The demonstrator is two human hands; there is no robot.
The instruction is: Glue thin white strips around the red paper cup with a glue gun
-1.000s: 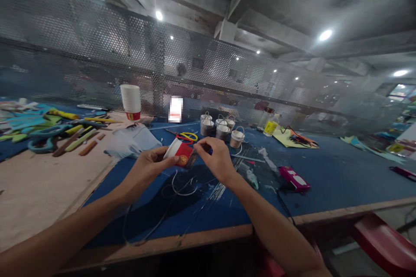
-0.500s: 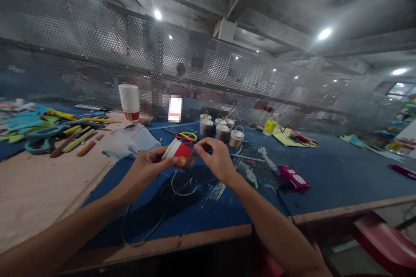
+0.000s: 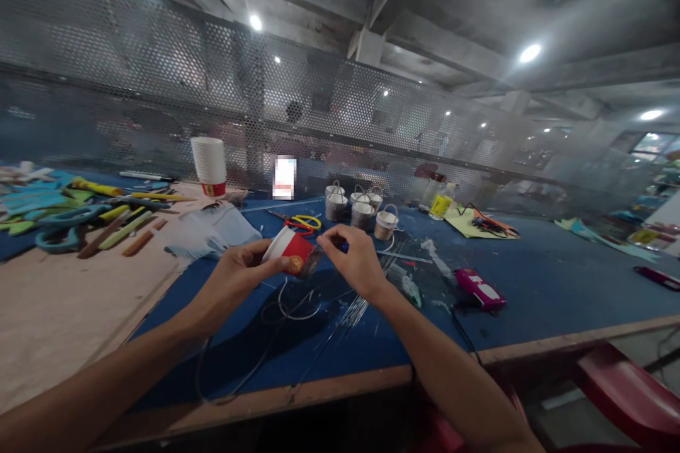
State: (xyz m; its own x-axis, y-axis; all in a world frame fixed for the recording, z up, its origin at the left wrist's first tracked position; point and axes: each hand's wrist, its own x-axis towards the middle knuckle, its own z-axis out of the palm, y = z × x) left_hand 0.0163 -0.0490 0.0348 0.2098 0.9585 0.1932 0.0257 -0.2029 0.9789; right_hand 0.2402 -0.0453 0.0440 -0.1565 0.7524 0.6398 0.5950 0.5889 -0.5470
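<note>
Red cup, long axis aslant, mouth seemingly up-left

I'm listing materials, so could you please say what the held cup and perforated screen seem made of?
Held cup: probably smooth paper, going by its printed red side. Perforated screen: likely dull grey metal, judging by its regular holes; plastic is possible.

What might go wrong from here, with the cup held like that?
The left hand pinches the cup, so a tighter squeeze might dent it. Loose wires lie near the bare right hand; their ends might prick it. A forward reach could perhaps knock the small buckets.
</note>
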